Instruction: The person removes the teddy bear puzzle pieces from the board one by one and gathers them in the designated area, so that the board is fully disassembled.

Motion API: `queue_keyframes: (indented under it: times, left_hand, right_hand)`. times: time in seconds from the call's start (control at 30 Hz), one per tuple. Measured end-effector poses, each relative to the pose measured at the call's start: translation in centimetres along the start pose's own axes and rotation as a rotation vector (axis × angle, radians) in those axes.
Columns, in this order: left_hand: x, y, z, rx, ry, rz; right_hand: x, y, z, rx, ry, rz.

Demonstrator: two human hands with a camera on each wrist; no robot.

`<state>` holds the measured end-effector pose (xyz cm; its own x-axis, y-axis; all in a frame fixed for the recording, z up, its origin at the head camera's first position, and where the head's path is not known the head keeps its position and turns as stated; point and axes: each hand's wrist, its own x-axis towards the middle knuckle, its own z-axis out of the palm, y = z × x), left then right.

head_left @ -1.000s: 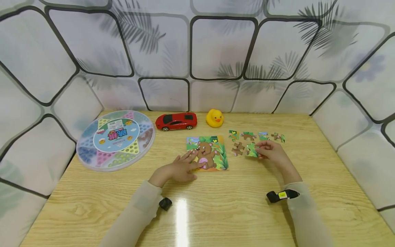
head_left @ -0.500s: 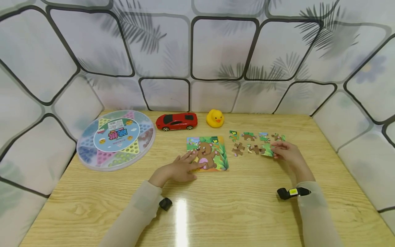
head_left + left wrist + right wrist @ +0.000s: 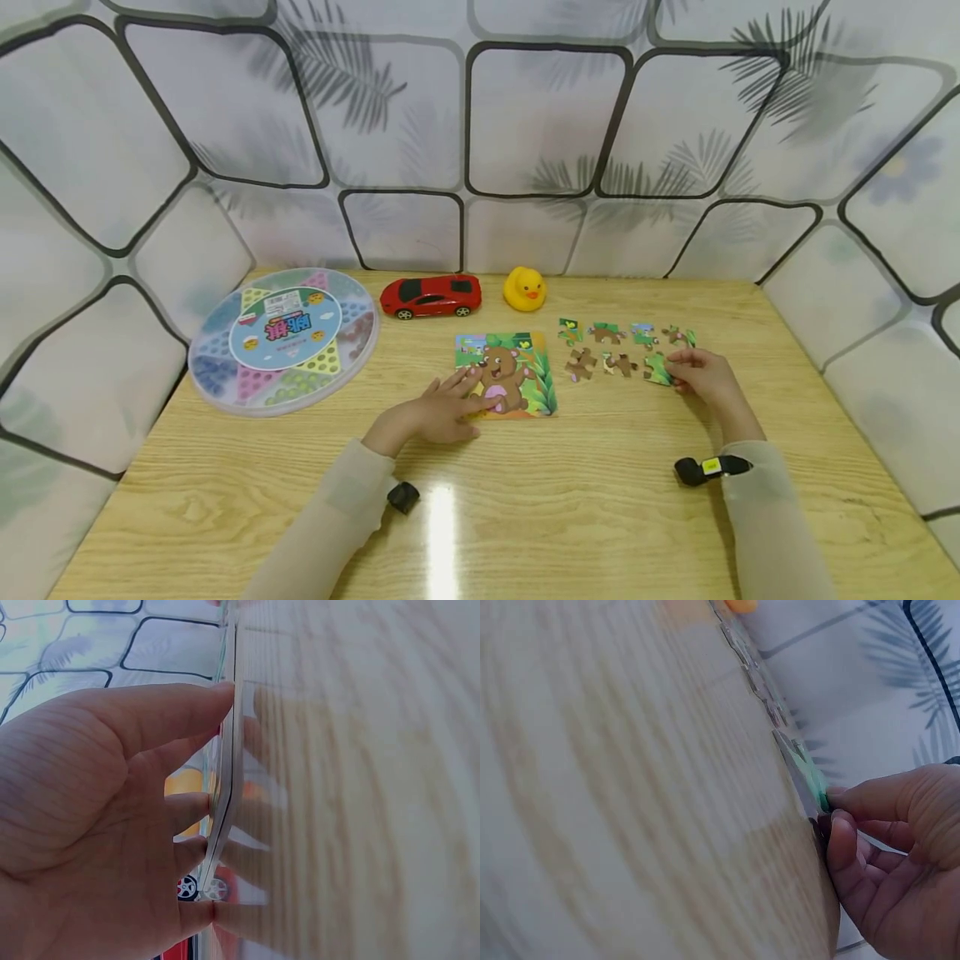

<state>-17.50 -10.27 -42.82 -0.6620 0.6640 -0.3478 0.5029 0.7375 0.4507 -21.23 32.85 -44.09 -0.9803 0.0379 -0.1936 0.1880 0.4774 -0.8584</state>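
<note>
My left hand (image 3: 442,412) lies with spread, straight fingers on the lower left of a square bear picture board (image 3: 536,379). In the left wrist view the board (image 3: 236,727) shows edge-on, with the fingertips on it. To the right, my right hand (image 3: 708,383) pinches a green jigsaw piece (image 3: 657,369) by its right edge. In the right wrist view, thumb and fingertip hold that green piece (image 3: 810,774) tilted, its far end low at the tabletop. Two more jigsaw pieces, a brown one (image 3: 580,364) and a brown-and-green one (image 3: 619,364), lie left of it in the same row.
A back row of several jigsaw pieces (image 3: 606,332) lies behind. Farther back stand a yellow rubber duck (image 3: 524,289) and a red toy car (image 3: 431,297). A round Chinese checkers set (image 3: 251,392) lies at the left. A patterned fabric wall (image 3: 525,233) borders the table (image 3: 555,508).
My right hand has carried the green piece rightward, uncovering the brown-and-green piece, then slightly nearer and lower at the row's right end. The left hand has stayed on the board.
</note>
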Motion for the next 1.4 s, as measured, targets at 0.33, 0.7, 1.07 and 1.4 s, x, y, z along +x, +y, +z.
queue_keyframes:
  times: [0.33, 0.7, 1.07, 1.4]
  left_hand:
    - [-0.1, -0.2, 0.2, 0.001, 0.001, 0.005]
    - [-0.2, -0.1, 0.2, -0.008, 0.006, -0.003]
    - [-0.1, -0.1, 0.2, -0.001, 0.007, -0.005]
    - [0.0, -0.2, 0.3, 0.038, 0.017, -0.023]
  right_hand:
    - [-0.1, 0.2, 0.2, 0.009, 0.020, 0.014]
    - [-0.4, -0.1, 0.1, 0.024, 0.027, 0.023]
    - [-1.3, -2.5, 1.8, -0.007, -0.036, -0.119]
    - [-1.8, -5.0, 5.6, -0.011, -0.152, -0.196]
